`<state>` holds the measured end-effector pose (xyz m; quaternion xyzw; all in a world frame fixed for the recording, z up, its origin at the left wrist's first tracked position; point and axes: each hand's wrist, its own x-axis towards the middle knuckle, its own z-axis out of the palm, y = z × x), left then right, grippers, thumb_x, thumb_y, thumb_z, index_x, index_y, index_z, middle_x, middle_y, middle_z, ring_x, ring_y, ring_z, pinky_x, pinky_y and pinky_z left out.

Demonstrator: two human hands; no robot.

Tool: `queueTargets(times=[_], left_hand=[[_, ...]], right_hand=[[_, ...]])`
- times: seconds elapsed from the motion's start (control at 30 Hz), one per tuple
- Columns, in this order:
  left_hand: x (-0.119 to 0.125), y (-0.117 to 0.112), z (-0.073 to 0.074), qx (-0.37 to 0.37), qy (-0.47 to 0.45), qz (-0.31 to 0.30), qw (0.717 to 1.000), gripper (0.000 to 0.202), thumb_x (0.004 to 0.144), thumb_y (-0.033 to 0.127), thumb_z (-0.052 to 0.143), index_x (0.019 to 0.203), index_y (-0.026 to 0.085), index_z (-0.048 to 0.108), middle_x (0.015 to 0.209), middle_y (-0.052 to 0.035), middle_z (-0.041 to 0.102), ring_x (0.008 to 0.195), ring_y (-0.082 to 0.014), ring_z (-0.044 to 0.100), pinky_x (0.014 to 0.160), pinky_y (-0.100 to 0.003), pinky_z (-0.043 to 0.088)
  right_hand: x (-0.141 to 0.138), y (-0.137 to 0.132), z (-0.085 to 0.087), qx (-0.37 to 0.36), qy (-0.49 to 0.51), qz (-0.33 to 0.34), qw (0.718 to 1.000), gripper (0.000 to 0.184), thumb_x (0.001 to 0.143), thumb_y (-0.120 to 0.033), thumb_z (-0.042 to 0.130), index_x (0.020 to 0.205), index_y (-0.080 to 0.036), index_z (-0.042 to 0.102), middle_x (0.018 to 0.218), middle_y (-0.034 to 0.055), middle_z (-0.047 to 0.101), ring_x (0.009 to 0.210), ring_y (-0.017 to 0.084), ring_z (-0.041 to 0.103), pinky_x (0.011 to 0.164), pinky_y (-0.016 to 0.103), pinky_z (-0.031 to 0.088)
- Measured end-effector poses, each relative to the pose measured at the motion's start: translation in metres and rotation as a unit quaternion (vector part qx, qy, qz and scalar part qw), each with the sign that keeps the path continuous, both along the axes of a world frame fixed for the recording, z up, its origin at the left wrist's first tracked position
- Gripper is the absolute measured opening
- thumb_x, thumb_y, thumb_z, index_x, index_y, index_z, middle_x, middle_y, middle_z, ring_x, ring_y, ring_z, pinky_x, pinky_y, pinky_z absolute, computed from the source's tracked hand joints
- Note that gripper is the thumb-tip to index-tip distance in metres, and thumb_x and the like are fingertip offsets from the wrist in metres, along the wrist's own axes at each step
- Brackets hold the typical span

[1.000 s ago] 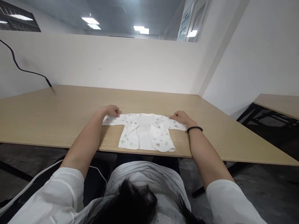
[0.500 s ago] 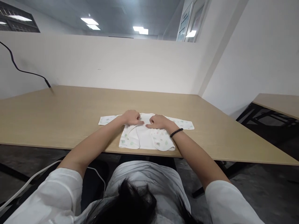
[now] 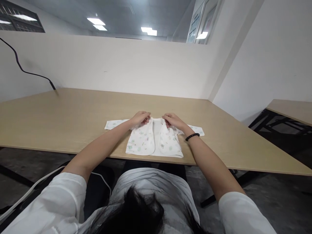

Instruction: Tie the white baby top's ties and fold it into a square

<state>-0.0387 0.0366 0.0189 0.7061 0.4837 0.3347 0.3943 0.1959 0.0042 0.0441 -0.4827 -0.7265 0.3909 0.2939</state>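
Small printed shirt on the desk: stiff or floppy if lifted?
Likely floppy: the shirt lies almost flat on the desk, with loose front flaps. Probably light, as the cloth looks thin. Lifted only near the neckline, where the left hand and right hand are, its outspread sleeves would probably droop.

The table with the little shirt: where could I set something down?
Bare tabletop lies left of the shirt, toward the black cable; behind it, up to the white wall; and right of it, to the slanting edge. Crowded: the front middle, where the left hand and right hand pinch the shirt's top and both forearms reach in.
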Motion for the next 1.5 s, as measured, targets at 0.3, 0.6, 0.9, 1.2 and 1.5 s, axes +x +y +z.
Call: queueTargets(times=[0.3,0.6,0.9,1.2,1.5], left_hand=[[0.009,-0.009,-0.016,0.161,0.216,-0.016,0.963,0.018,0.081,0.037,0.056,0.082,0.02,0.062,0.085,-0.0063,0.073,0.077,-0.0221,0.066,0.064,-0.03,0.045],[0.015,-0.018,-0.014,0.18,0.288,-0.019,0.94,0.018,0.084,0.036,0.055,0.094,0.022,0.062,0.087,-0.0046,0.073,0.078,-0.0225,0.067,0.06,-0.029,0.041],[0.013,-0.016,-0.019,0.191,0.273,-0.014,0.943,0.017,0.085,0.034,0.056,0.096,0.023,0.064,0.088,-0.0032,0.073,0.076,-0.0199,0.066,0.059,-0.028,0.039],[0.012,-0.007,-0.03,0.213,0.209,-0.037,0.954,0.015,0.086,0.033,0.056,0.09,0.021,0.064,0.085,-0.0039,0.071,0.075,-0.02,0.064,0.061,-0.028,0.042],[0.011,-0.001,-0.037,0.224,0.174,-0.054,0.957,0.013,0.086,0.033,0.056,0.088,0.022,0.063,0.085,-0.002,0.071,0.075,-0.0192,0.062,0.065,-0.028,0.043]], right_hand=[[-0.011,0.012,-0.002,-0.039,-0.152,0.038,0.987,0.05,0.093,-0.051,0.059,0.058,-0.019,0.047,0.049,0.0004,0.053,0.044,0.01,0.047,0.048,0.024,0.039],[-0.046,0.015,0.023,-0.108,-0.418,0.07,0.899,0.031,0.076,-0.035,0.074,0.058,-0.018,0.055,0.059,0.0032,0.06,0.052,0.014,0.054,0.053,0.028,0.042],[-0.021,0.004,0.016,-0.057,-0.314,0.096,0.943,0.014,0.07,-0.019,0.069,0.067,-0.019,0.056,0.054,-0.0012,0.058,0.049,0.012,0.048,0.049,0.025,0.034],[-0.028,0.009,0.0,0.019,-0.171,-0.009,0.985,0.007,0.075,-0.013,0.06,0.072,-0.018,0.055,0.052,-0.0025,0.055,0.048,0.011,0.05,0.047,0.021,0.037],[-0.024,0.015,-0.013,-0.093,-0.06,-0.002,0.994,0.011,0.085,-0.011,0.056,0.076,-0.016,0.06,0.059,0.0008,0.061,0.05,0.011,0.057,0.048,0.019,0.045]])
